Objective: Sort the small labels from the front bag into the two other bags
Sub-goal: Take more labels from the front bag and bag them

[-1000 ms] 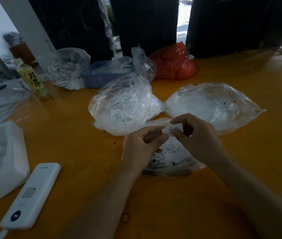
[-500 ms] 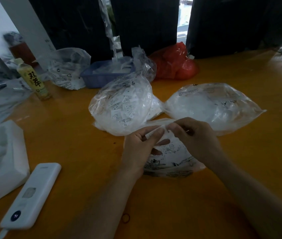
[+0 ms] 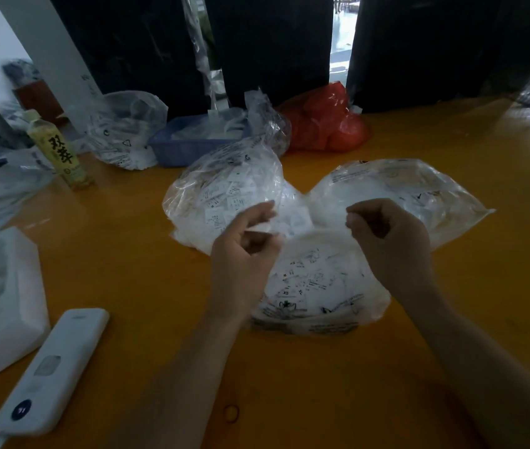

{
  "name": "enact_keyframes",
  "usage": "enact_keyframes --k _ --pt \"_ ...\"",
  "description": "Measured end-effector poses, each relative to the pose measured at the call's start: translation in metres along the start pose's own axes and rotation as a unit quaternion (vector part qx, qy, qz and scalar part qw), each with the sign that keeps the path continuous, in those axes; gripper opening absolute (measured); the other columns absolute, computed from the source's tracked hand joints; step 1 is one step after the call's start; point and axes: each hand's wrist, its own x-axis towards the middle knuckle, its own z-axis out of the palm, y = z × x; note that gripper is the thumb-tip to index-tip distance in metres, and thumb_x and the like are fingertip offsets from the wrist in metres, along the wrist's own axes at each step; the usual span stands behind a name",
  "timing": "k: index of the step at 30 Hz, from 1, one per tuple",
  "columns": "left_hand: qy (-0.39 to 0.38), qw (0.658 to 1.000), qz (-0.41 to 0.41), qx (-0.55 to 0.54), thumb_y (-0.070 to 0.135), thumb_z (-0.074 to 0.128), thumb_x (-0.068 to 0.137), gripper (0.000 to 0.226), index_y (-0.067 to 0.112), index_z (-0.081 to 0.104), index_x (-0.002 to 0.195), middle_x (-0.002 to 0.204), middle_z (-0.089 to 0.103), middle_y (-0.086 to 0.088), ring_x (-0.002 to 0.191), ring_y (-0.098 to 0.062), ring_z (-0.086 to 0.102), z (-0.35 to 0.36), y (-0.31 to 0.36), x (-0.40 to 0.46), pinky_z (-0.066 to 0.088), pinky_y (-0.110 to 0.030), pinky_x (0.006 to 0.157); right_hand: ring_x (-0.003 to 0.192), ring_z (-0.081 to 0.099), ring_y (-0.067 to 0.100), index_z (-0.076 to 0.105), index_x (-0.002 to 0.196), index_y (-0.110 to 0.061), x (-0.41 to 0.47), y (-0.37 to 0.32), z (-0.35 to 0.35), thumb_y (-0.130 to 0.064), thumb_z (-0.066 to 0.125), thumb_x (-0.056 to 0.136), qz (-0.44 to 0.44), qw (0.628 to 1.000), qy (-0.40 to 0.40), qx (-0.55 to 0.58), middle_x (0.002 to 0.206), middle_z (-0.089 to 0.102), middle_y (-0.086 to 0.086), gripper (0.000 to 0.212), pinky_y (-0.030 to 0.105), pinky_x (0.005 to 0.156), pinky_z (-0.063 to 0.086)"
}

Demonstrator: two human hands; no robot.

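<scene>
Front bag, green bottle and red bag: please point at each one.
front bag [image 3: 315, 286], head view, on its printed middle
green bottle [image 3: 59, 150], head view, on its label
red bag [image 3: 325, 121], head view, on its middle

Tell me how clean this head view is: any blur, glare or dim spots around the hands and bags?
Head view: dim overall, with the backdrop almost black. The left hand is motion-smeared at its fingertips; the right hand is sharper. Print in the front bag is partly readable. Glare sits on the orange table at far right, and the bright doorway gap is blown out. Wide-angle bending curves the table edge.
</scene>
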Motion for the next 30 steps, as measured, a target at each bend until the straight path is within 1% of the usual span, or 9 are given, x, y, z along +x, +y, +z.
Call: enact_keyframes --k 2,6,11,13,16,22,24,27,30 --pt "0.077 0.993 0.045 0.079 0.010 0.074 0.095 0.046 0.042 0.068 0.127 0.115 0.073 0.010 0.078 -0.004 0.070 -0.015 0.003 0.016 0.056 -0.018 0.061 0.085 0.062 0.002 0.069 0.110 -0.019 0.010 0.009 -0.007 -0.019 0.065 0.099 -0.035 0.993 0.052 -0.098 0.097 0.067 -0.011 0.013 0.007 0.073 0.045" --pt "0.186 0.951 0.080 0.234 0.005 0.069 0.096 0.033 0.021 0.074 0.124 0.120 0.070 -0.006 0.077 0.004 0.063 -0.043 0.003 0.055 0.049 -0.005 0.071 0.120 0.054 0.031 0.066 0.125 -0.015 0.032 0.040 -0.018 -0.019 0.056 0.102 0.018 0.960 0.020 -0.280 0.129 0.064 0.011 0.025 0.038 0.104 0.033" --pt "0.061 0.934 0.009 0.352 -0.001 0.065 0.097 0.035 0.012 0.074 0.128 0.126 0.074 -0.010 0.104 -0.021 0.071 -0.028 -0.008 0.078 0.054 -0.026 0.093 0.129 0.049 0.035 0.062 0.134 -0.015 0.039 0.063 -0.018 -0.021 0.053 0.103 0.054 0.917 -0.070 -0.388 0.138 0.060 0.016 0.032 0.045 0.111 0.032" --pt "0.013 0.939 -0.001 0.343 0.001 0.063 0.098 0.035 0.016 0.075 0.127 0.125 0.075 -0.008 0.101 -0.018 0.071 -0.018 -0.010 0.082 0.057 -0.030 0.095 0.129 0.050 0.034 0.061 0.136 -0.015 0.038 0.068 -0.016 -0.023 0.052 0.104 0.059 0.907 -0.093 -0.406 0.138 0.061 0.015 0.034 0.045 0.111 0.033" --pt "-0.040 0.934 0.006 0.355 0.006 0.061 0.101 0.032 0.020 0.075 0.126 0.126 0.074 -0.003 0.098 -0.005 0.061 -0.012 -0.009 0.088 0.046 -0.019 0.092 0.126 0.053 0.029 0.065 0.132 -0.014 0.039 0.074 -0.015 -0.022 0.051 0.103 0.041 0.897 -0.102 -0.428 0.133 0.065 0.010 0.032 0.042 0.108 0.032" --pt "0.013 0.873 0.019 0.487 0.015 0.053 0.105 0.035 0.034 0.073 0.127 0.145 0.063 0.004 0.133 -0.034 0.041 -0.017 -0.006 0.088 0.034 -0.046 0.104 0.108 0.057 0.028 0.074 0.110 -0.016 0.043 0.079 -0.016 -0.014 0.060 0.097 0.047 0.904 -0.081 -0.416 0.112 0.071 0.008 0.020 0.040 0.097 0.040" --pt "0.048 0.872 0.015 0.488 0.016 0.053 0.105 0.035 0.035 0.072 0.127 0.150 0.057 0.006 0.136 -0.032 0.038 -0.019 -0.002 0.082 0.031 -0.044 0.104 0.112 0.056 0.030 0.071 0.118 -0.017 0.042 0.079 -0.015 -0.017 0.058 0.098 0.047 0.907 -0.077 -0.411 0.116 0.070 0.010 0.023 0.041 0.100 0.040" --pt "0.112 0.898 0.088 0.417 0.009 0.056 0.101 0.030 0.027 0.075 0.117 0.134 0.066 0.003 0.129 -0.027 0.048 -0.014 0.003 0.063 0.031 -0.036 0.100 0.124 0.052 0.037 0.054 0.141 -0.025 0.040 0.075 -0.013 -0.032 0.060 0.101 0.059 0.916 -0.078 -0.389 0.128 0.064 0.015 0.041 0.046 0.105 0.040" --pt "0.052 0.939 0.171 0.293 0.003 0.057 0.100 0.024 0.017 0.075 0.110 0.113 0.072 0.003 0.106 -0.010 0.063 -0.001 0.006 0.033 0.047 -0.026 0.097 0.118 0.051 0.039 0.064 0.133 -0.028 0.039 0.074 -0.012 -0.035 0.063 0.099 0.052 0.907 -0.092 -0.407 0.126 0.060 0.019 0.034 0.047 0.097 0.045"
